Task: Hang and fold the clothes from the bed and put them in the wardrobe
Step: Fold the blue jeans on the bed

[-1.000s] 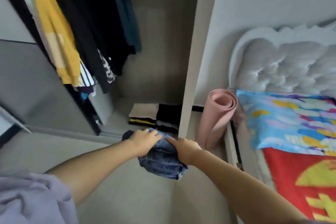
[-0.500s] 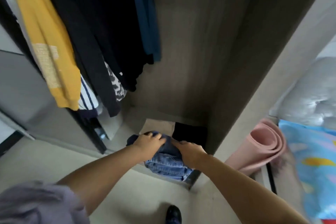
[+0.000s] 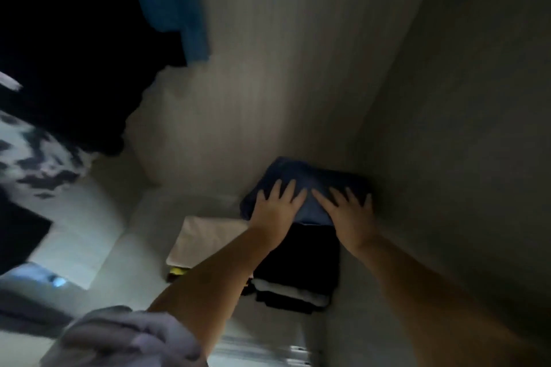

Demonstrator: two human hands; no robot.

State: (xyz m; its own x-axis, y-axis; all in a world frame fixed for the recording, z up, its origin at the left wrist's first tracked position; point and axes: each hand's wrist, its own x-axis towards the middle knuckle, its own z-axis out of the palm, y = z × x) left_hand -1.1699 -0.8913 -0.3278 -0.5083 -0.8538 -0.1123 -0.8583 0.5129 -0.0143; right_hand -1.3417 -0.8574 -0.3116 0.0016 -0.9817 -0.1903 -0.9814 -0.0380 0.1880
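Note:
The folded blue jeans lie deep in the wardrobe's back right corner, on the wardrobe floor behind a dark folded stack. My left hand lies flat on the jeans' left part with fingers spread. On their right part my right hand presses flat, fingers straight. A beige folded stack sits to the left of the dark one.
Hanging black garments and a teal one fill the upper left. A black-and-white patterned garment hangs at the left. The wardrobe's side wall stands close on the right, its back wall straight ahead.
Both hands have carried the jeans from the wardrobe's front edge to the back corner and flattened out on top. My head has leaned far into the wardrobe.

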